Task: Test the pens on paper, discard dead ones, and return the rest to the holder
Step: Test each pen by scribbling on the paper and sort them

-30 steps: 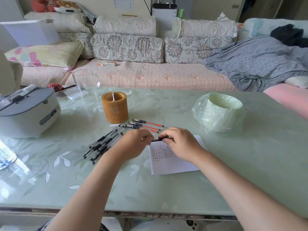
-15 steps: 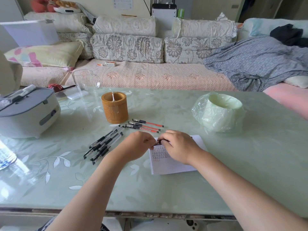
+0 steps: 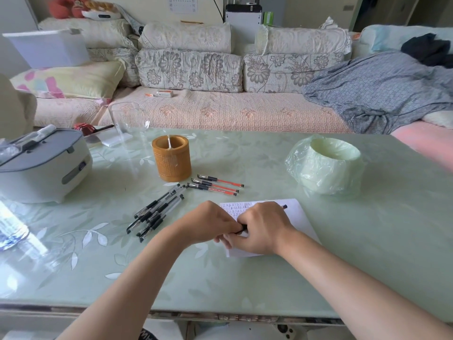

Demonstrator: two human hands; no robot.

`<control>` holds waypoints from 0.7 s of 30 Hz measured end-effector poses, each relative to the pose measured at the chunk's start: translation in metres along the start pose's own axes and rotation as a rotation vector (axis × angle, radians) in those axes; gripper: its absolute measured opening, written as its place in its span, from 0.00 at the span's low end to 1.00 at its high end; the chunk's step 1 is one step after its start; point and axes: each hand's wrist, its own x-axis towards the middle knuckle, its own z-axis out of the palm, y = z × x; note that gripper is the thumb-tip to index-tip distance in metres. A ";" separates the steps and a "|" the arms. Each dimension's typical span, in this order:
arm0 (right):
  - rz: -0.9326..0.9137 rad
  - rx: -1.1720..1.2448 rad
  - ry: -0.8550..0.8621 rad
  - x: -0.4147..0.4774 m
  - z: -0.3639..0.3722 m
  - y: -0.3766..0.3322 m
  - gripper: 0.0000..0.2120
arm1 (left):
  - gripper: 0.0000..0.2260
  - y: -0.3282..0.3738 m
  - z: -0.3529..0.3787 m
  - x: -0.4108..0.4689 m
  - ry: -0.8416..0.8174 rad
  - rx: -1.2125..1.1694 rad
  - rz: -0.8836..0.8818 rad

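My left hand (image 3: pixel 208 224) and my right hand (image 3: pixel 263 227) meet over a white sheet of paper (image 3: pixel 297 217) with red writing. Both pinch one dark pen (image 3: pixel 242 228); its far end pokes out past my right hand at the paper's top edge. Most of that pen is hidden by my fingers. Several black pens (image 3: pixel 157 209) lie in a bunch to the left of my hands. Three red pens (image 3: pixel 218 185) lie side by side behind the paper. A brown round pen holder (image 3: pixel 171 161) stands behind them.
A small bin lined with a green plastic bag (image 3: pixel 326 165) stands at the right rear of the glass table (image 3: pixel 367 253). A grey and white appliance (image 3: pixel 41 165) sits at the left, with a clear glass (image 3: pixel 127 121) behind the holder. A sofa runs along the far side.
Both hands have drawn a little toward me over the paper, still joined on the same pen. The pens on the table have not moved.
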 end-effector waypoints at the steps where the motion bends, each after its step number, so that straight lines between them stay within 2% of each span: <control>1: -0.007 0.047 0.015 0.001 0.000 0.000 0.25 | 0.09 0.001 -0.002 0.000 0.002 -0.029 -0.009; 3: 0.006 0.143 0.007 0.005 -0.001 0.002 0.21 | 0.09 0.001 -0.008 -0.001 0.064 -0.025 -0.021; 6: 0.052 0.317 -0.013 0.011 0.004 0.007 0.10 | 0.10 -0.006 -0.021 0.006 0.247 0.150 -0.010; 9: 0.104 0.353 -0.008 0.017 0.012 0.015 0.10 | 0.09 -0.020 -0.034 0.013 0.407 0.244 -0.021; 12: 0.156 0.285 0.018 0.021 0.018 0.020 0.08 | 0.07 -0.035 -0.039 0.016 0.454 0.299 0.008; 14: 0.200 0.213 0.044 0.024 0.022 0.023 0.10 | 0.17 -0.049 -0.044 0.017 0.488 0.442 0.001; 17: 0.273 0.247 0.103 0.036 0.027 0.027 0.12 | 0.36 -0.064 -0.052 0.012 0.441 0.632 -0.143; 19: 0.310 0.246 0.131 0.051 0.031 0.033 0.14 | 0.47 -0.072 -0.056 0.009 0.348 0.671 -0.241; 21: 0.344 0.216 0.150 0.071 0.033 0.038 0.15 | 0.53 -0.078 -0.059 0.008 0.291 0.651 -0.303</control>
